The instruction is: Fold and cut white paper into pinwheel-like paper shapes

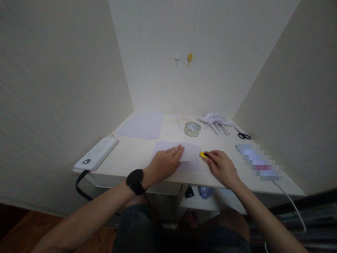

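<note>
Left hand [165,162] lies flat, fingers together and stretched out, pressing on one pale paper sheet [190,154] near the front edge of the tabletop [131,154]. Right hand [221,166] is closed around one small yellow and black tool [203,154], which touches the right edge of this sheet; most of the tool is hidden under the fingers, so I cannot tell what it is. One black watch [135,181] is on the left wrist. Further back there is one second sheet [142,125], one tape roll [192,129], one pair of scissors [242,134] and a bundle of folded white paper pieces [215,122], too small to count. One white device [96,154] lies at the left edge. An area at the right is blurred.
</note>
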Action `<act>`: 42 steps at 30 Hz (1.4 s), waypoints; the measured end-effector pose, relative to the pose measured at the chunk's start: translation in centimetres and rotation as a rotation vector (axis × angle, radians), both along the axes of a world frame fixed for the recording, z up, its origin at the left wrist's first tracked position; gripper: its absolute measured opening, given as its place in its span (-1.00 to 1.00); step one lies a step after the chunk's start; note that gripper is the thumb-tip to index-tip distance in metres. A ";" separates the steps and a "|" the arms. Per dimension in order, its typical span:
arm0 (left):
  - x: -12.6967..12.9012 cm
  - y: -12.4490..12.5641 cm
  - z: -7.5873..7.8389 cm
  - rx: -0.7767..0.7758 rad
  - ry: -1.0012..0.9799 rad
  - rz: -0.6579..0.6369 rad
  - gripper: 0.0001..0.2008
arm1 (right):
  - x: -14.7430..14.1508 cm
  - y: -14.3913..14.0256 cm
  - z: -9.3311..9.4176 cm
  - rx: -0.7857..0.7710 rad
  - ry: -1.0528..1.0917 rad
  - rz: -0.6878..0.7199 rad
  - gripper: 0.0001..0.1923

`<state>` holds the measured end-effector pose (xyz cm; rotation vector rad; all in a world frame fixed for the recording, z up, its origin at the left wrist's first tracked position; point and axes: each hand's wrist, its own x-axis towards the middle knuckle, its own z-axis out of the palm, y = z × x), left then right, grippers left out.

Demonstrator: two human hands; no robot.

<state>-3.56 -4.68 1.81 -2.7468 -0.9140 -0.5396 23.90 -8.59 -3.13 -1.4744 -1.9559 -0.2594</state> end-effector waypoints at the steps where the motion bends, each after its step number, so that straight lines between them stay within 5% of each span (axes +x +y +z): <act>1: -0.4 0.1 0.6 0.001 -0.060 0.002 -0.57 | 0.0 0.0 0.0 -0.015 -0.022 -0.007 -0.66; 6: -2.5 2.0 4.8 -0.081 -0.472 0.129 -0.59 | 0.0 0.0 -0.2 -0.082 -0.136 0.017 -0.65; 11: -5.1 8.9 7.3 -0.107 -0.797 0.401 -0.47 | -0.1 -0.2 -0.4 -0.090 -0.156 0.006 -0.65; 16: -7.7 16.6 5.9 -0.235 -0.551 0.532 -0.55 | -0.3 -0.3 -0.3 -0.069 -0.173 -0.014 -0.65; 20: -9.2 19.3 3.5 -0.288 -0.294 0.637 -0.54 | -0.3 -0.2 -0.5 -0.050 -0.169 -0.052 -0.65; 27: -10.2 20.1 1.0 -0.248 -0.013 0.776 -0.45 | -0.3 0.1 -0.6 -0.057 -0.164 -0.104 -0.66; 37: -9.1 18.7 1.5 -0.088 -0.098 0.924 -0.55 | 0.2 0.1 -0.5 -0.028 -0.187 -0.311 -0.64; 42: -6.7 13.4 2.7 -0.036 -0.050 0.652 -0.63 | 1.1 0.4 0.4 -0.102 -0.255 -0.360 -0.60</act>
